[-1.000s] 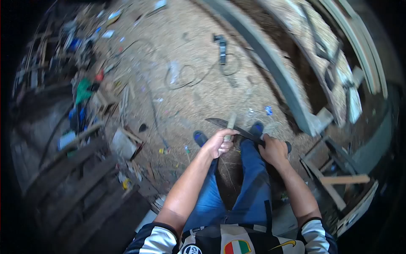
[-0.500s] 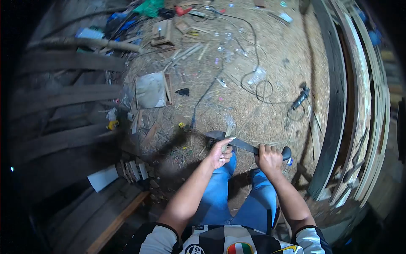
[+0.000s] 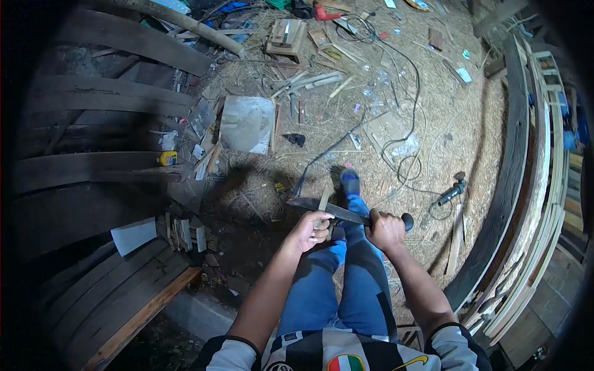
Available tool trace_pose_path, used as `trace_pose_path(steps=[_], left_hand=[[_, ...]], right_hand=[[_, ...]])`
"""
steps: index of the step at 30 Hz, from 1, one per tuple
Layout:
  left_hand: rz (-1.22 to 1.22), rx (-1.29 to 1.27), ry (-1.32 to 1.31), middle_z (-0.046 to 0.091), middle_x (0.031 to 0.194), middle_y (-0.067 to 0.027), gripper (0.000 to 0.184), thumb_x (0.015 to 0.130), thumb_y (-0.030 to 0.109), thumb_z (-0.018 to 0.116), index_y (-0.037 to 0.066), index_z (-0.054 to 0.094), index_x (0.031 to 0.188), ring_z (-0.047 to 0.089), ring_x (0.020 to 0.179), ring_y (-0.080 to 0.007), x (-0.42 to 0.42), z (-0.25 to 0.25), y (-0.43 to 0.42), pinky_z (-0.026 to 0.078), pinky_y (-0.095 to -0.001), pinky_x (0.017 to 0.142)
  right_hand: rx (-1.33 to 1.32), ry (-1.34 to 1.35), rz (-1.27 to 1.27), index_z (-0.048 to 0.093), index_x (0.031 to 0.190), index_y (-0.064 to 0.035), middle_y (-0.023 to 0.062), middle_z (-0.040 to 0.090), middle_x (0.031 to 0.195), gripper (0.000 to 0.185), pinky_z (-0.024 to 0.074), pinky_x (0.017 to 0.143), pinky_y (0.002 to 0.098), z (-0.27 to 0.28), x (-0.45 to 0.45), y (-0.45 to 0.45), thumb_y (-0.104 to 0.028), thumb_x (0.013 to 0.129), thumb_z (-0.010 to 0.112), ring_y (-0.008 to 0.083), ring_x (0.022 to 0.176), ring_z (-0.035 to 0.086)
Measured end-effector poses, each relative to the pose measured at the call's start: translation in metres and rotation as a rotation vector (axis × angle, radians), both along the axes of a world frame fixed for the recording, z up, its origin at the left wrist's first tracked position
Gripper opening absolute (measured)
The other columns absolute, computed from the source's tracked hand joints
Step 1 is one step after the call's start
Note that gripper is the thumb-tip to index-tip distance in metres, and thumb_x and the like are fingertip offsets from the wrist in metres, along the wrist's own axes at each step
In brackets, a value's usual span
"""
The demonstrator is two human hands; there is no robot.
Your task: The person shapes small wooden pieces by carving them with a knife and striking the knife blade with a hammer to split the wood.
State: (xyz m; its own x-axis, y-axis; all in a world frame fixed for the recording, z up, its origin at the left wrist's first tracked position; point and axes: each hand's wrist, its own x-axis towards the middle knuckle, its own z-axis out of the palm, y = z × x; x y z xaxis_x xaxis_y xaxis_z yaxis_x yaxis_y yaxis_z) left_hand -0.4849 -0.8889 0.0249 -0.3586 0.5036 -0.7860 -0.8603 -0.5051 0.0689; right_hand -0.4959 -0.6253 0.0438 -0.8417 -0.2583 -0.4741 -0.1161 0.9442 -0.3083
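Observation:
My right hand (image 3: 387, 231) is wrapped around the black handle of a machete (image 3: 351, 214), whose rounded handle end sticks out past the fist. The long dark blade points left across the front of my legs. Between the thumb and fingers of my left hand (image 3: 309, 232) is a small wooden stick (image 3: 325, 199), held upright beside the blade. Stick and blade overlap in view; whether they touch I cannot tell. One shoe (image 3: 350, 181) shows beyond the blade, out in front of me.
Wood shavings cover the floor (image 3: 334, 142). A corded power tool (image 3: 451, 190) lies at right, near long stacked planks (image 3: 516, 179). A pale square board (image 3: 247, 125), a small wooden stool (image 3: 287, 40) and loose cable (image 3: 416, 93) lie ahead. At left are a wooden bench (image 3: 136, 303) and slats (image 3: 105, 93).
My view has shifted, and one foot has come forward into sight past the blade. Both hands keep their holds on the stick and the machete.

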Motion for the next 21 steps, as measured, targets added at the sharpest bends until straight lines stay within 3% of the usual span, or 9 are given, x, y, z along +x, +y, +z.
trace_pose_path(steps=[7, 11, 14, 16, 21], left_hand=[[0.038, 0.068, -0.045, 0.035, 0.058, 0.0054, 0.023, 0.098, 0.032, 0.059, 0.014, 0.053, 0.086, 0.028, 0.04, -0.0054, -0.12, -0.026, -0.033, 0.022, -0.0225, 0.034], [-0.056, -0.046, -0.067, 0.038, 0.056, 0.0071, 0.016, 0.099, 0.033, 0.061, 0.017, 0.06, 0.1, 0.03, 0.039, -0.0037, -0.225, -0.063, -0.036, 0.022, -0.0215, 0.035], [-0.064, -0.115, -0.113, 0.037, 0.056, 0.0069, 0.02, 0.095, 0.031, 0.067, 0.016, 0.057, 0.087, 0.03, 0.039, -0.0035, -0.301, -0.095, -0.032, 0.02, -0.0221, 0.034], [-0.062, -0.113, -0.118, 0.036, 0.056, 0.0075, 0.029, 0.092, 0.028, 0.07, 0.018, 0.051, 0.073, 0.029, 0.039, -0.0037, -0.341, -0.119, -0.031, 0.019, -0.024, 0.035], [-0.162, -0.131, -0.149, 0.036, 0.056, 0.0081, 0.025, 0.091, 0.03, 0.068, 0.019, 0.051, 0.077, 0.028, 0.04, -0.0043, -0.427, -0.127, -0.033, 0.019, -0.0231, 0.034]], right_hand=[[-0.024, -0.172, 0.024, 0.062, 0.099, -0.0077, 0.0178, 0.073, 0.089, 0.028, 0.0578, 0.073, 0.0507, -0.022, -0.135, -0.03, -0.031, 0.084, 0.068, 0.0376, 0.083, 0.073], [-0.045, -0.134, -0.02, 0.063, 0.098, -0.0083, 0.0155, 0.073, 0.09, 0.026, 0.0578, 0.072, 0.05, -0.078, -0.216, -0.04, -0.03, 0.085, 0.066, 0.036, 0.083, 0.073], [-0.031, 0.099, -0.061, 0.064, 0.096, -0.0113, 0.0112, 0.072, 0.087, 0.022, 0.0576, 0.071, 0.0475, -0.117, -0.275, -0.048, -0.029, 0.083, 0.066, 0.031, 0.081, 0.072], [-0.024, 0.071, -0.103, 0.062, 0.095, -0.0111, 0.0133, 0.072, 0.084, 0.022, 0.0564, 0.068, 0.0493, -0.131, -0.312, -0.048, -0.03, 0.084, 0.066, 0.0336, 0.076, 0.072], [0.003, -0.089, -0.132, 0.061, 0.091, -0.0108, 0.0177, 0.071, 0.077, 0.022, 0.0548, 0.062, 0.0525, -0.139, -0.397, -0.043, -0.032, 0.087, 0.062, 0.0386, 0.071, 0.072]])
